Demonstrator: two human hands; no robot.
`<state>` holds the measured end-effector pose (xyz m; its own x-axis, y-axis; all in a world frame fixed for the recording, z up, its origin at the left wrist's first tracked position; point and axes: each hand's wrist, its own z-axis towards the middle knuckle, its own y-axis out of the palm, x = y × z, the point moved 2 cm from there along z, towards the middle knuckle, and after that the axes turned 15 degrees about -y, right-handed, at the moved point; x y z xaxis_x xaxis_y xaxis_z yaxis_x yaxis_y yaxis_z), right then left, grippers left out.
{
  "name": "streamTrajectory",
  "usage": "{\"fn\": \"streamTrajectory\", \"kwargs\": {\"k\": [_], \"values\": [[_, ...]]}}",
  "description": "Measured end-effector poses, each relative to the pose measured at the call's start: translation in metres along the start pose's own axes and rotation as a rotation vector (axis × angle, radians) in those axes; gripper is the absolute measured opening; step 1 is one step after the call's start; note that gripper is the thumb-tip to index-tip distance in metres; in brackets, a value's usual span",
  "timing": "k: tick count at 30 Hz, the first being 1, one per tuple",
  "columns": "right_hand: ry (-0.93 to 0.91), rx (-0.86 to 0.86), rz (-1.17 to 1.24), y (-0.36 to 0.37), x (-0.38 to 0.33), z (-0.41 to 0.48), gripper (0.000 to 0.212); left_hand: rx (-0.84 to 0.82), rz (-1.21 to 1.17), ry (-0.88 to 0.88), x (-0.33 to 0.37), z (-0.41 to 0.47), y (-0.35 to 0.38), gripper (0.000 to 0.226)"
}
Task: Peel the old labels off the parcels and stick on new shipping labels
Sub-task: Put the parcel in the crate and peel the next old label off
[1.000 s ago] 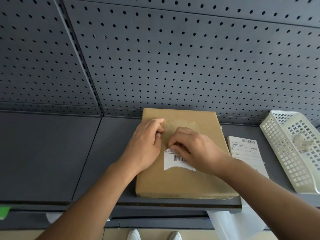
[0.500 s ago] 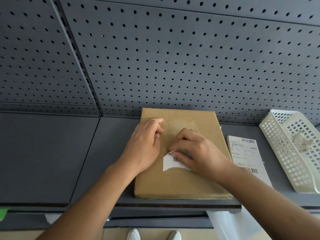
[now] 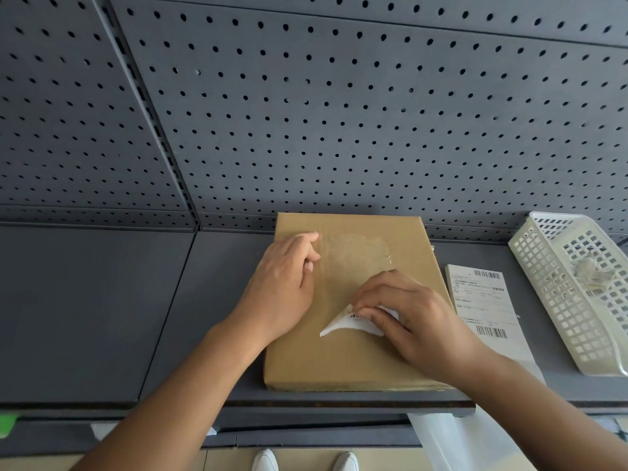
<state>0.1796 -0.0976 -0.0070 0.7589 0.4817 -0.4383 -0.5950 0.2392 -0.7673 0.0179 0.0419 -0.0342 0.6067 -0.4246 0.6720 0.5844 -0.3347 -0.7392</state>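
A flat brown cardboard parcel (image 3: 343, 362) lies on the dark grey shelf (image 3: 102, 317). My left hand (image 3: 283, 287) rests flat on the parcel's left part, fingers relaxed. My right hand (image 3: 411, 317) pinches the old white label (image 3: 343, 326), which is peeled back and folded, with only its lower strip still on the box. A shiny patch of glue residue (image 3: 353, 253) shows where the label sat. A new shipping label (image 3: 482, 300) with barcodes lies on the shelf just right of the parcel.
A white plastic basket (image 3: 557, 300) with crumpled label scraps stands at the far right. A grey pegboard wall (image 3: 339, 113) rises behind the shelf. A clear plastic bag (image 3: 452, 440) hangs below the shelf edge. My shoes (image 3: 265, 462) show at the bottom.
My right hand has pulled the old label down and toward me, baring more glue residue. The visible label has shrunk to a folded strip. My left hand has stayed put.
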Motion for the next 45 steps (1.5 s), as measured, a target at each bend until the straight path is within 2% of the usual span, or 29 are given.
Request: {"fn": "streamTrajectory", "kwargs": {"k": [3, 8, 13, 15, 17, 20, 22, 25, 29, 32, 37, 39, 41, 45], "values": [[0.019, 0.001, 0.041, -0.006, -0.004, -0.007, 0.017, -0.001, 0.016, 0.000, 0.000, 0.000, 0.000, 0.018], [0.102, 0.096, 0.065, -0.026, -0.003, -0.009, 0.019, -0.010, 0.045, -0.016, 0.000, -0.001, -0.002, 0.017], [0.281, 0.105, 0.119, -0.024, 0.003, -0.012, 0.012, -0.003, 0.109, -0.003, 0.006, -0.001, 0.000, 0.021], [0.340, 0.085, 0.150, -0.022, 0.004, -0.011, 0.011, 0.001, 0.165, 0.020, 0.009, -0.002, 0.000, 0.035], [0.318, 0.046, 0.146, -0.021, 0.004, -0.009, 0.010, -0.019, 0.228, 0.040, 0.014, -0.003, -0.001, 0.059], [0.241, -0.031, 0.125, -0.020, 0.001, -0.006, 0.025, -0.071, 0.290, 0.071, 0.022, -0.005, -0.003, 0.080], [0.204, -0.020, 0.107, -0.022, 0.001, -0.005, 0.026, -0.109, 0.304, 0.054, 0.023, -0.004, -0.002, 0.073], [0.130, 0.050, 0.096, -0.025, -0.003, -0.005, 0.007, -0.124, 0.303, 0.041, 0.022, -0.003, 0.000, 0.056], [0.129, 0.069, 0.098, -0.030, -0.007, -0.010, 0.002, -0.119, 0.301, 0.039, 0.021, -0.004, 0.002, 0.054], [0.132, 0.104, 0.094, -0.041, -0.013, -0.008, 0.008, -0.121, 0.327, 0.032, 0.020, -0.003, 0.002, 0.055], [0.113, 0.439, 0.273, -0.091, -0.027, 0.017, 0.007, -0.095, 0.340, 0.045, 0.018, -0.002, 0.005, 0.054], [0.176, 0.453, 0.358, -0.100, -0.022, 0.024, 0.009, -0.088, 0.333, 0.043, 0.015, -0.003, 0.005, 0.055], [0.281, 0.440, 0.440, -0.100, -0.015, 0.024, 0.021, -0.088, 0.336, 0.043, 0.015, -0.003, 0.005, 0.055], [0.458, 0.378, 0.452, -0.098, -0.002, 0.009, 0.030, -0.086, 0.353, 0.036, 0.014, -0.003, 0.004, 0.055]]}}
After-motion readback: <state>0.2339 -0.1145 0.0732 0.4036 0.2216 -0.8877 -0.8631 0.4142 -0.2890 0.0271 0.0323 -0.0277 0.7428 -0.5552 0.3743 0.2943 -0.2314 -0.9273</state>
